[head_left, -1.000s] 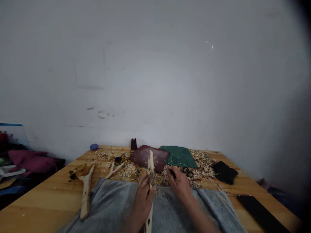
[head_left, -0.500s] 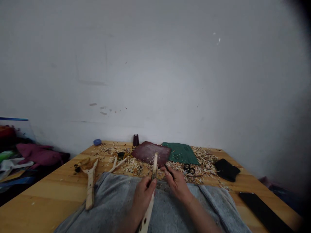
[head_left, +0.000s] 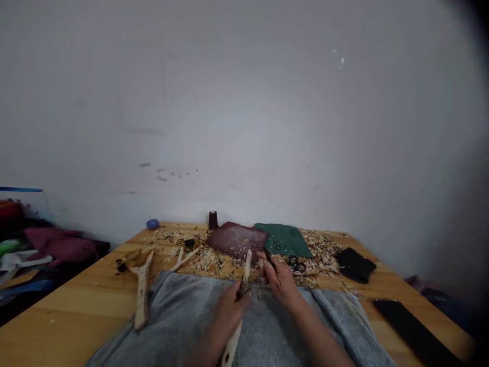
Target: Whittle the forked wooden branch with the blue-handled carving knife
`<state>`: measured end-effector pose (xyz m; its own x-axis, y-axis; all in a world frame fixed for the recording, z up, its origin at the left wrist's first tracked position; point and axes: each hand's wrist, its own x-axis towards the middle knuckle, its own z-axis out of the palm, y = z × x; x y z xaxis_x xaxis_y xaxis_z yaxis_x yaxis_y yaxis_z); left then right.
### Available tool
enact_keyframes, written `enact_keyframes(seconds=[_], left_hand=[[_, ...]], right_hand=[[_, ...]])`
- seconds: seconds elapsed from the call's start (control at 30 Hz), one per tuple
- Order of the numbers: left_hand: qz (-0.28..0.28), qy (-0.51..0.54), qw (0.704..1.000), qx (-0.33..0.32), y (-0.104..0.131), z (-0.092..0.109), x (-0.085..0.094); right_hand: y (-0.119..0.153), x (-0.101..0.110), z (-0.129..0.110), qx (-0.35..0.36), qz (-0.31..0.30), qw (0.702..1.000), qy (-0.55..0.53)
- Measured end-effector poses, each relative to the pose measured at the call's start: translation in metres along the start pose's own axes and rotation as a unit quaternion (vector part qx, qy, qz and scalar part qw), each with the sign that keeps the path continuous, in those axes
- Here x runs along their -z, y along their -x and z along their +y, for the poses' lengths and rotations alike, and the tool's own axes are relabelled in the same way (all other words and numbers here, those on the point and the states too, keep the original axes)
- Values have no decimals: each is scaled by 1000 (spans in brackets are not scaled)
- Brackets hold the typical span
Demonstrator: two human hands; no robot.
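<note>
My left hand [head_left: 230, 306] is wrapped around a peeled wooden stick [head_left: 231, 346], pale with dark knots. The stick slants up from my lap, and its narrow tip [head_left: 248, 257] points at the back of the table. In my right hand [head_left: 281, 280], just right of that tip and apart from it, is a slim black-handled knife [head_left: 270, 259]. Its blade is hard to make out. Grey cloth [head_left: 263, 326] lies beneath both hands. To the left rests a carved Y-shaped wooden fork [head_left: 142, 295], with a smaller forked twig [head_left: 186, 259] beyond it.
Wood shavings [head_left: 324, 250] cover the back of the wooden table [head_left: 95, 300]. Among them lie a maroon sheet [head_left: 233, 238], a green sheet [head_left: 286, 239] and black-handled scissors [head_left: 296, 264]. A thread spool [head_left: 213, 220] stands by the wall. On the right are a black pad [head_left: 356, 265] and a phone [head_left: 412, 329].
The right hand with the knife has lifted slightly up and away from the stick. The stick's tip has dipped a little and shifted right in the left hand.
</note>
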<state>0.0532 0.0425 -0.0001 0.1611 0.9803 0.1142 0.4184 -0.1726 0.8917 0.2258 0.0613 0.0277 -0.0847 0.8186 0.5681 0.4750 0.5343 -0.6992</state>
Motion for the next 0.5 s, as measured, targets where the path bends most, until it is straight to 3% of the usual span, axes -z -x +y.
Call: enact_keyframes(seconds=[0.1, 0.2, 0.5], left_hand=[[2, -39, 999, -32, -1, -1, -3], [13, -97, 995, -19, 1, -1, -3], [-46, -263, 964, -12, 16, 10, 0]], right_hand=[[0, -2, 5, -11, 12, 1000, -15], [0, -4, 10, -18, 32, 999, -33], [1, -7, 18, -34, 33, 998, -42]])
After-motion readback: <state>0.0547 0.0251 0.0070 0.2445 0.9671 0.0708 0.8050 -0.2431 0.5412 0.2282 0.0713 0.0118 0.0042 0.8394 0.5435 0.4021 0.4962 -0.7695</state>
